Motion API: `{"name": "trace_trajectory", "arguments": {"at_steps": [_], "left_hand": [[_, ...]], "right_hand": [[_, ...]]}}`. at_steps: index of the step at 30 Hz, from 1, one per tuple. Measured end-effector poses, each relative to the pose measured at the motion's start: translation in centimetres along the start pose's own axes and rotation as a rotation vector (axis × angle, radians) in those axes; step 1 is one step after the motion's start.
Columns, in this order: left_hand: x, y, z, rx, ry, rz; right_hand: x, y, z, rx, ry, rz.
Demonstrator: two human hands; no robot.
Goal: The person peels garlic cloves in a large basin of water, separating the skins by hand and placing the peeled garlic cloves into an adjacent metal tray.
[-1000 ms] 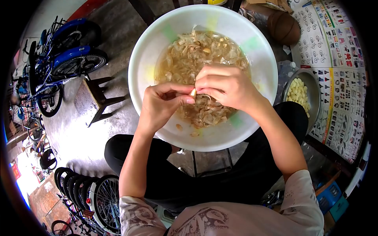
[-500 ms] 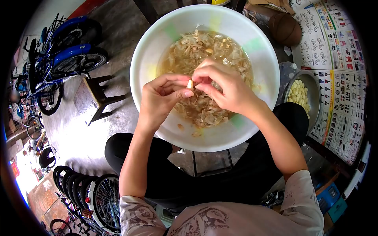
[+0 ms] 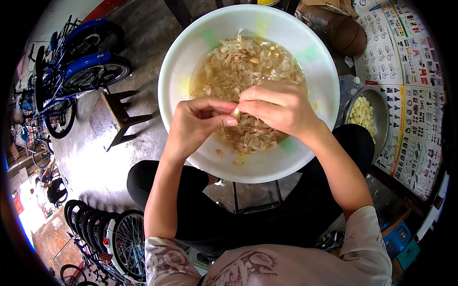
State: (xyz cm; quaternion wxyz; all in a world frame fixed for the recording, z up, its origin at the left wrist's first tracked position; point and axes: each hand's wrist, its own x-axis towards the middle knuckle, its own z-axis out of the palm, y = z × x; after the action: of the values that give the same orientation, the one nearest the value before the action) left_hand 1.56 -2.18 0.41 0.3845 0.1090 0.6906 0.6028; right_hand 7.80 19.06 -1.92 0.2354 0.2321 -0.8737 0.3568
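Over a wide white plastic basin (image 3: 179,62), my left hand (image 3: 193,124) pinches a pale garlic clove (image 3: 236,113) between thumb and fingertips. My right hand (image 3: 284,107) has its fingers closed at the clove's upper end; whether they grip the clove or its skin I cannot make out. Below both hands, wet papery garlic skins (image 3: 257,136) and a few cloves soak in cloudy brownish water. To the right, beside my knee, a metal bowl (image 3: 381,114) holds many peeled garlic cloves (image 3: 362,114).
A small wooden stool (image 3: 112,119) stands left of the basin. Bicycles (image 3: 90,66) line the left side, with more wheels (image 3: 129,243) at lower left. On the right are a printed poster sheet (image 3: 410,124), a brown ball (image 3: 346,35) and a clear plastic bottle (image 3: 350,83).
My right hand has turned palm-down, its fingers now folded over the clove's upper end. The clove tilts and sits slightly lower and to the right. My left hand has barely moved.
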Motion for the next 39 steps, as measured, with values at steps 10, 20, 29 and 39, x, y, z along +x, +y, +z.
{"name": "trace_trajectory", "arguments": {"at_steps": [10,20,29,39], "left_hand": [[0.1,-0.5,-0.3,0.047,0.009,0.007],[0.2,-0.8,0.2,-0.028,0.018,0.041],[0.2,-0.7,1.2,-0.475,0.217,-0.016],[0.3,-1.2,1.7,-0.422,0.196,-0.054]], "right_hand": [[0.3,-0.2,0.2,-0.15,-0.098,-0.069],[0.1,-0.7,0.5,-0.037,-0.072,0.043],[-0.3,-1.5,-0.2,0.192,-0.281,0.344],[0.4,-1.8,0.5,0.279,0.042,0.466]]}}
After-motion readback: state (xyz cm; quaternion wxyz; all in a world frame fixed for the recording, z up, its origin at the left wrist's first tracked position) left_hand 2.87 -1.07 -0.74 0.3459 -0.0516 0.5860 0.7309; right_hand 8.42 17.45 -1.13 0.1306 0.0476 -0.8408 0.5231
